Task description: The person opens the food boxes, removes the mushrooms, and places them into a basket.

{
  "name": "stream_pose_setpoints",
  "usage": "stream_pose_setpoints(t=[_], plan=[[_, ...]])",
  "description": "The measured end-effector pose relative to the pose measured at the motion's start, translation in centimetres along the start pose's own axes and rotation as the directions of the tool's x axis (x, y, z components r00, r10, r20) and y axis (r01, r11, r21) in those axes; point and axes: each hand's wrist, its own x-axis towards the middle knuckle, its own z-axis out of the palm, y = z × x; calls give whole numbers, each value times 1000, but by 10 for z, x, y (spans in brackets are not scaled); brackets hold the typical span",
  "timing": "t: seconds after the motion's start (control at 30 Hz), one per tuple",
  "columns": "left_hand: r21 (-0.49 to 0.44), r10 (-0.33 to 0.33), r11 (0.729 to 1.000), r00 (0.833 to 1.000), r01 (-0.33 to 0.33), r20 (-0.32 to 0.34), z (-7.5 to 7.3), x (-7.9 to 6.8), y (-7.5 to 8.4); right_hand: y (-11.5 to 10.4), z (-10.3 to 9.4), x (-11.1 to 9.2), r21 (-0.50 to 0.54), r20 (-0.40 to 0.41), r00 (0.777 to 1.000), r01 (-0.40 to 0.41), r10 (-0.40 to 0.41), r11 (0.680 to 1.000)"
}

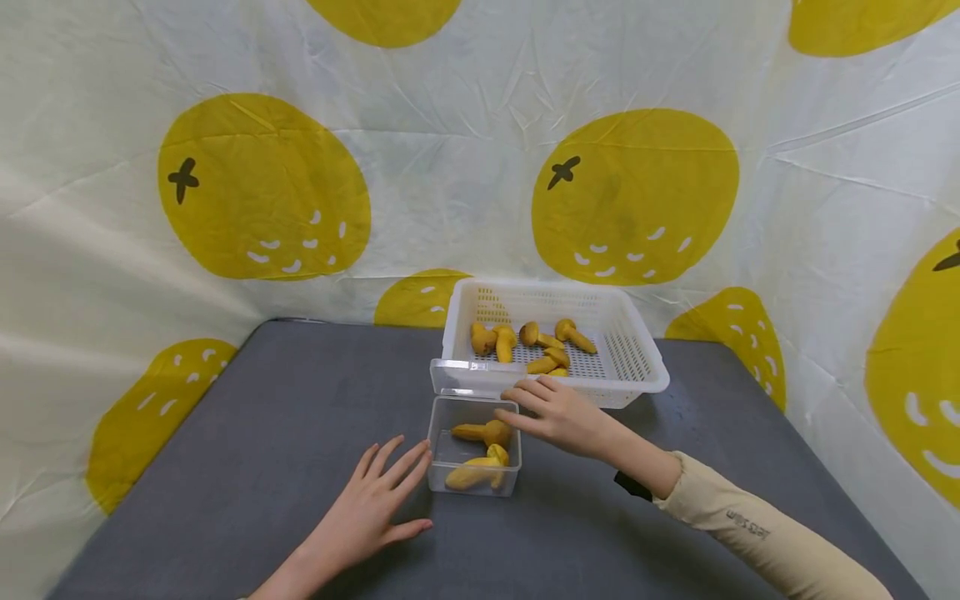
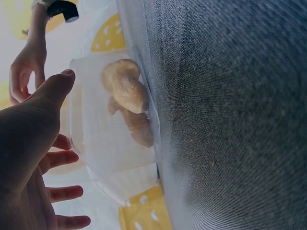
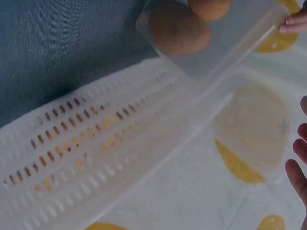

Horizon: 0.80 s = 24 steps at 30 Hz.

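Note:
A small clear plastic box (image 1: 438, 482) stands on the table with its hinged lid (image 1: 459, 378) raised at the back. Inside lie a few yellow-brown mushrooms; one (image 1: 483, 432) is toward the rear and another (image 1: 467, 476) near the front wall. My left hand (image 1: 367, 510) is spread beside the box's left side, fingers extended; whether the fingertips touch the rim I cannot tell. Above the box's back right corner hovers my right hand (image 1: 558, 417), fingers loosely bent and holding nothing. In the left wrist view, mushrooms (image 2: 125, 88) show through the box wall.
Directly behind the box is a white perforated basket (image 1: 633, 358) with several more mushrooms (image 1: 576, 336) in it. Its front rim lies close to the raised lid. A patterned cloth (image 1: 450, 192) hangs behind and beside the dark grey table (image 1: 330, 392).

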Motion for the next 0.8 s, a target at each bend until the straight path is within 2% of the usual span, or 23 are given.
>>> stream_pose_setpoints(t=[0.1,0.2,0.43,0.67,0.8], plan=[[1,-2,1000,1000,2,-3,-1,0,0,-6,8,5,-29,38,998,60,-59,998],[3,3,1000,1000,-3,-15,0,0,0,-10,14,10,-75,111,987,121,-113,990],[6,3,1000,1000,-3,-18,0,0,1,-10,31,22,-100,302,933,234,-194,967],[8,8,1000,1000,-8,-23,0,0,1,-6,46,28,-76,374,888,316,-267,946],[5,9,1000,1000,-9,-22,0,0,0,-6,53,31,-55,395,872,335,-288,941]])
